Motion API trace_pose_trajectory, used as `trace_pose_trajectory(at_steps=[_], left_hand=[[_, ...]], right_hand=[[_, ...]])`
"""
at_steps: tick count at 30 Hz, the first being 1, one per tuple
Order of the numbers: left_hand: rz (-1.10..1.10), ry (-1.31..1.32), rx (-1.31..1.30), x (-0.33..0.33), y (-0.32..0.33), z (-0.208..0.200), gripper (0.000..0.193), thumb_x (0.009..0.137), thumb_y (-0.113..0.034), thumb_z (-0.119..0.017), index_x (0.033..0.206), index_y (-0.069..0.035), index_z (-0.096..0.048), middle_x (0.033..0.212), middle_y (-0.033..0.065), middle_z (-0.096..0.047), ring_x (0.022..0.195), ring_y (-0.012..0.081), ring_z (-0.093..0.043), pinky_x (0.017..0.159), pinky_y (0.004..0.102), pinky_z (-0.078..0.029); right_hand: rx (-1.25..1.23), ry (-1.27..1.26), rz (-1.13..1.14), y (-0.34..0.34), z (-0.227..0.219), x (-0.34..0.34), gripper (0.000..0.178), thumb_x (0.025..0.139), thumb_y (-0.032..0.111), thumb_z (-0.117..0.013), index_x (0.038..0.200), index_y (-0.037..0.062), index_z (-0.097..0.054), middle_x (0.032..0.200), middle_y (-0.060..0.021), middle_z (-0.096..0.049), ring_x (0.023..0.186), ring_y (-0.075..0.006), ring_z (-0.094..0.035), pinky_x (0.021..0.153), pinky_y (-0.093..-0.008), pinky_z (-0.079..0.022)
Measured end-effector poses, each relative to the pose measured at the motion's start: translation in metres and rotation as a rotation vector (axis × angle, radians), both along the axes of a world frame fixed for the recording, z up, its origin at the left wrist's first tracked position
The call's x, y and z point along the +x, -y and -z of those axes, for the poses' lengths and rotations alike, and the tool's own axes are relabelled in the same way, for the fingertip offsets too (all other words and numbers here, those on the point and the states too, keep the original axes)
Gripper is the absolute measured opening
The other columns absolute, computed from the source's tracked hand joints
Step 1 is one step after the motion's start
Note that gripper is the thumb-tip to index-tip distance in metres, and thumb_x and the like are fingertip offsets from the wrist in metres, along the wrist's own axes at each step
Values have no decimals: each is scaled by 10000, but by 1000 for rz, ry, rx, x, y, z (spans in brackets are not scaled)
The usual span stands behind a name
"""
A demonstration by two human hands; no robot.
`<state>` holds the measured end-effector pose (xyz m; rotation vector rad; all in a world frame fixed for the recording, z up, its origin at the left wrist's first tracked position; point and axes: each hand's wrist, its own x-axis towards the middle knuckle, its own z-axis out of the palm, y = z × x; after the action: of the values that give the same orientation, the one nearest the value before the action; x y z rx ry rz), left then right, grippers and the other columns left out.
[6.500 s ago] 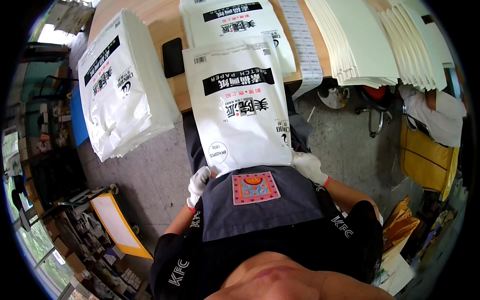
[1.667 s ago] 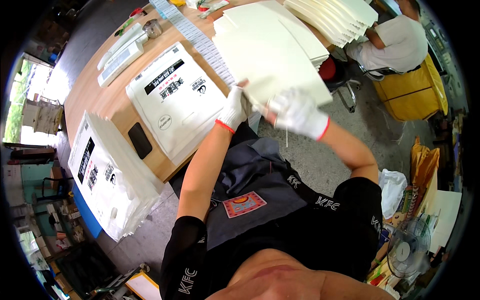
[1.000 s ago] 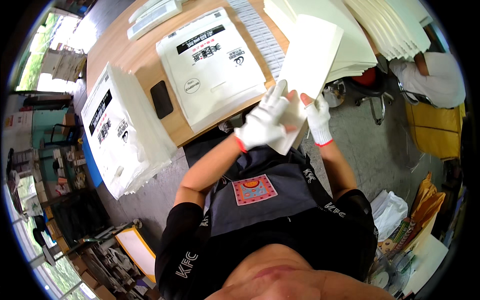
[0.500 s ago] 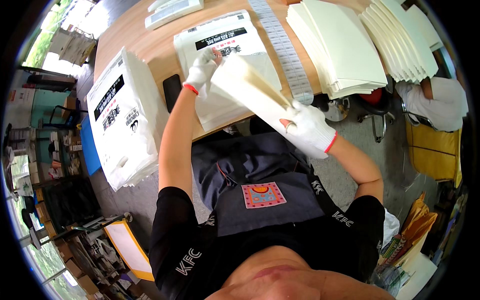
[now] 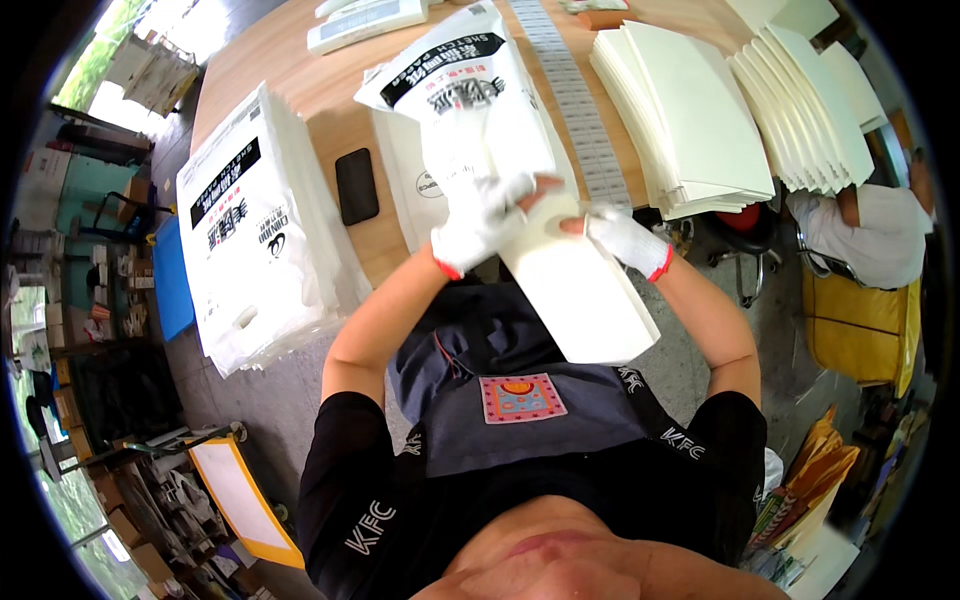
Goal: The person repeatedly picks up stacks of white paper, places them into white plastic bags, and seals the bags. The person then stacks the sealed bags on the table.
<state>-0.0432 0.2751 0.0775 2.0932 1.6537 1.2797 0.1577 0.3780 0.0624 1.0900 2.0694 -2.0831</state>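
A white plastic bag (image 5: 465,125) with black printing rises from the table, its near end meeting a folded stack of cream paper (image 5: 585,300). My left hand (image 5: 488,222), in a white glove with a red cuff, is closed on the bag's near edge beside the paper; some of its fingers are blurred. On the stack's right side, my gloved right hand (image 5: 625,240) grips the paper with the thumb on top. The stack's near end hangs past the table edge, above my lap. How far the paper reaches into the bag is hidden. More flat bags (image 5: 400,170) lie underneath.
At the left stands a thick pile of printed bags (image 5: 235,230), with a black phone (image 5: 357,186) beside it. A strip of labels (image 5: 570,100) runs down the table. Cream paper stacks (image 5: 690,120) fill the right side. Another person's white-clothed body (image 5: 870,235) is at the far right.
My left hand has come right and nearer, lifting the top bag off its pile. The paper stack has swung round, its far end now at the bag. My right hand stays on the paper.
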Motion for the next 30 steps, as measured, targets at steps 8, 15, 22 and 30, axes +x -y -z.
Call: trace_pose_trajectory(at_steps=[8,15,22,30], left_hand=[[-83,50,170,64,-2,-19,129,827,-56,-610,903,-144,-666,669,69,-648,490,236,-599,458,336,-461],[-173,115,-66,25,12,28,168,822,-3,-561,937,-82,-655,746,94,-662,598,210,-642,507,319,-495],[-73,76,-70,47,108,72,94,721,-90,-690,808,-102,-656,678,51,-611,617,242,-622,566,343,-483],[-729,36,-216,5,224,140,195,585,-2,-679,740,-77,-587,775,95,-576,679,289,-568,590,360,-467]], right_hand=[[1047,-256,-17,3,43,-56,341,785,227,-643,1051,18,-606,885,-161,-654,811,-280,-639,729,-358,-493],[1182,-181,-53,49,25,-74,369,691,258,-714,987,75,-588,881,-136,-620,817,-261,-601,748,-400,-468],[1719,0,253,60,83,-11,396,826,191,-587,1185,38,-522,896,-144,-659,769,-314,-647,694,-404,-519],[888,418,-11,94,74,34,384,856,301,-498,1171,86,-456,859,-187,-649,743,-385,-643,634,-495,-498]])
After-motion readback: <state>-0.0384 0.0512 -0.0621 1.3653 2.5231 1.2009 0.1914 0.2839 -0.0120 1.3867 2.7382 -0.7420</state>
